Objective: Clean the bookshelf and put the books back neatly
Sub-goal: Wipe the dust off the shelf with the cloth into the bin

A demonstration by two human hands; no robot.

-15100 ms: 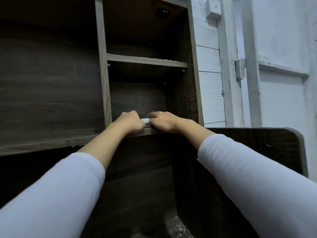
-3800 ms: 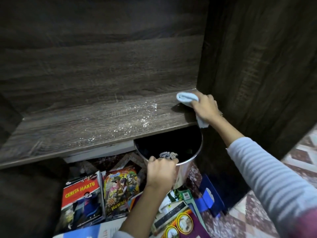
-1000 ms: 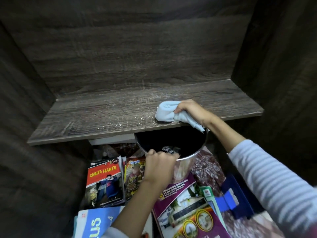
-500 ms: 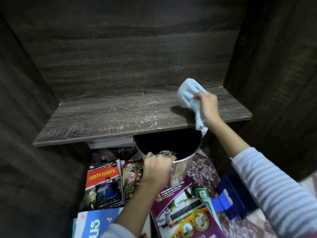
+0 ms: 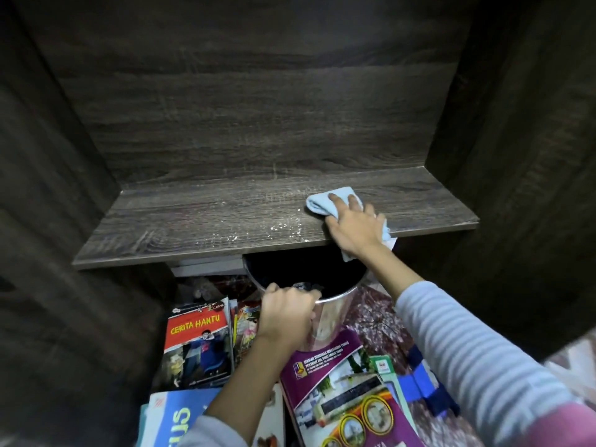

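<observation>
Here we are at the dark wood-grain shelf. Our right hand lies on the crumpled pale blue cloth, fingers spread and nearly straight, pressing it flat to the board near the front edge. A tail of the cloth hangs over that edge. Just left of it sits a scatter of white crumbs, so we judge the cloth is placed to drag them forward and off.

That explains the left hand. Its fingers are curled tight round the rim of the shiny round metal bin, holding the dark mouth right under the shelf's lip, below the cloth, to catch whatever falls.

Down on the patterned floor the books wait out of the wipe's way. The red-covered book lies beside the bin, and the purple-covered book sits at its foot. We reckon wiping is the step in hand, and shelving comes after.
</observation>
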